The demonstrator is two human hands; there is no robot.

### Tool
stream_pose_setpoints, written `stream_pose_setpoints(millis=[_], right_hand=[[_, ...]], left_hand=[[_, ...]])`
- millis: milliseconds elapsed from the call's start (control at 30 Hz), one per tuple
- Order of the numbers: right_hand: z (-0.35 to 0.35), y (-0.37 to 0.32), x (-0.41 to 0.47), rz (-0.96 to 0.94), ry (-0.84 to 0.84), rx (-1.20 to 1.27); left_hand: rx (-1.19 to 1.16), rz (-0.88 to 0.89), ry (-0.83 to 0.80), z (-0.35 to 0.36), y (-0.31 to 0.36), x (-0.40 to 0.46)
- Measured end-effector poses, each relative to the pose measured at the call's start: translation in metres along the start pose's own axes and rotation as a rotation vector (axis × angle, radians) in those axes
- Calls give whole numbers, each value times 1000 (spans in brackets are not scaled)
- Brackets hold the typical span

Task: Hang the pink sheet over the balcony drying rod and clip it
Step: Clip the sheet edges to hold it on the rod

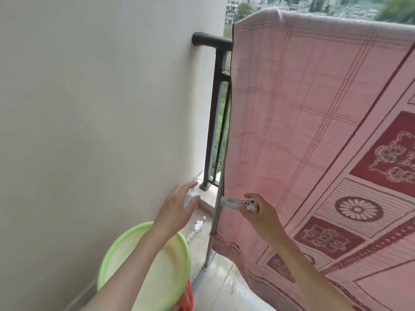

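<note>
The pink sheet, with a check pattern and dark red flower panels, hangs draped over a high rod along the top right and falls almost to the floor. A thin metal pole of the drying rack runs down its left edge. My right hand pinches a white clothes clip with its jaws pointing left at the sheet's edge by the pole. My left hand hovers with fingers spread, holding nothing, in front of the wall corner.
A white wall fills the left. A dark balcony railing stands behind the sheet's left edge. A green basin sits on a red stool below my left arm. A plastic bottle lies on the wet floor.
</note>
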State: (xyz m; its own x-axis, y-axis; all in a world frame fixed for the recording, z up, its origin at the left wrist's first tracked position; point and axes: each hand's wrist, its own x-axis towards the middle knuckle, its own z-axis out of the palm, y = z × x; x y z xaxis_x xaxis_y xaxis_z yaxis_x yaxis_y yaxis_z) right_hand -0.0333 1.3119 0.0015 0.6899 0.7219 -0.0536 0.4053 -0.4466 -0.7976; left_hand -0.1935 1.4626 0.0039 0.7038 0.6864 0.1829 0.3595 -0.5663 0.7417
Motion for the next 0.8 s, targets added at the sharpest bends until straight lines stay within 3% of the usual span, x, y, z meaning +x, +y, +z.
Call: stream_pose_setpoints(millis=[233, 367, 533, 600, 733, 800], right_hand=[[-3, -22, 43, -56, -26, -221], [-3, -20, 63, -101, -51, -276], [1, -15, 72, -116, -71, -274], [4, -13, 68, -100, -79, -263], [10, -11, 58, -101, -118, -294], [13, -12, 55, -58, -98, -285]], left_hand=[[-262, 183, 23, 17, 41, 105], [-373, 131, 126, 35, 53, 124], [-348, 103, 183, 44, 44, 126], [-464, 42, 59, 38, 36, 119], [-619, 65, -411, 22, 13, 115], [-656, 67, -469, 16, 5, 125]])
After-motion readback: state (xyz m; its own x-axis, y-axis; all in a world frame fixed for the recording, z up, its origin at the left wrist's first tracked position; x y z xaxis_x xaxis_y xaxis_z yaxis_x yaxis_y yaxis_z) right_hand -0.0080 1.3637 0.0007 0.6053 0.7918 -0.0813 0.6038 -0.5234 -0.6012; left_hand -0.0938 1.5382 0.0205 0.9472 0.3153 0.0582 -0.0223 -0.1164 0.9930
